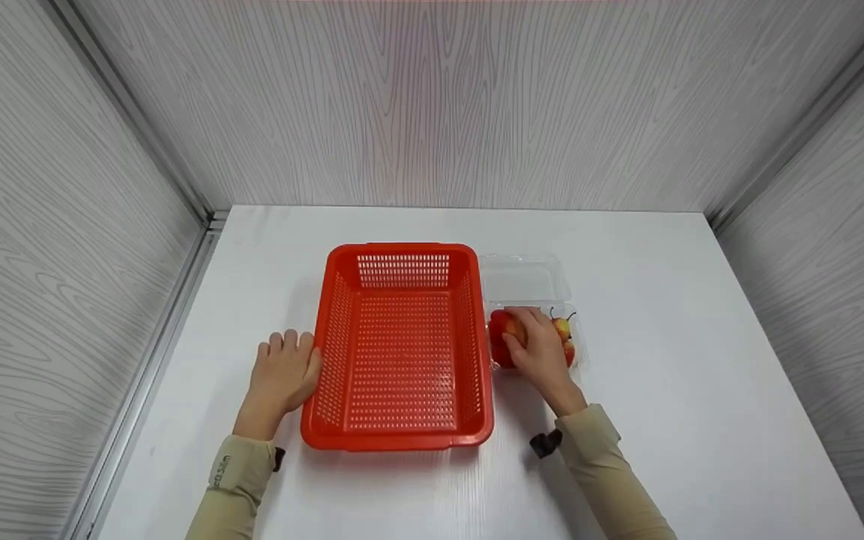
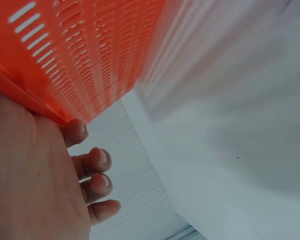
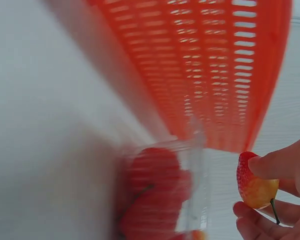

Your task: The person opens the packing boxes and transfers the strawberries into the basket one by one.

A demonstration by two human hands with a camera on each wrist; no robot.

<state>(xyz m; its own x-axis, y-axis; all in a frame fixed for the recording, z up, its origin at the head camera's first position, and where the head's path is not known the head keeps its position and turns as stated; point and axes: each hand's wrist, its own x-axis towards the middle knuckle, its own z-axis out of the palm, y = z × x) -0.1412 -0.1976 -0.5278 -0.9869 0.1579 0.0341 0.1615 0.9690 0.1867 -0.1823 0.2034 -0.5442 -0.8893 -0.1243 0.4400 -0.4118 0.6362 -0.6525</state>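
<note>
My left hand (image 1: 282, 373) rests against the left side of a red plastic basket (image 1: 402, 441), its fingers loose along the outside; in the left wrist view the palm is at the rim, the thumb hidden. To the right of the basket, my right hand (image 1: 543, 356) is over a clear plastic clamshell box (image 1: 526, 279) holding several red and yellow fruits. Between thumb and fingers it pinches a small red-and-yellow fruit with a dark stem (image 3: 257, 187), seen above the box in the right wrist view. Red fruits (image 3: 150, 210) lie inside the box beneath.
The box's lid lies folded back, away from me. Basket and box stand side by side on a white table (image 1: 664, 322). Grey wood-grain panels (image 1: 432, 105) enclose it at the back and both sides. The basket's perforated floor (image 1: 402, 360) holds nothing.
</note>
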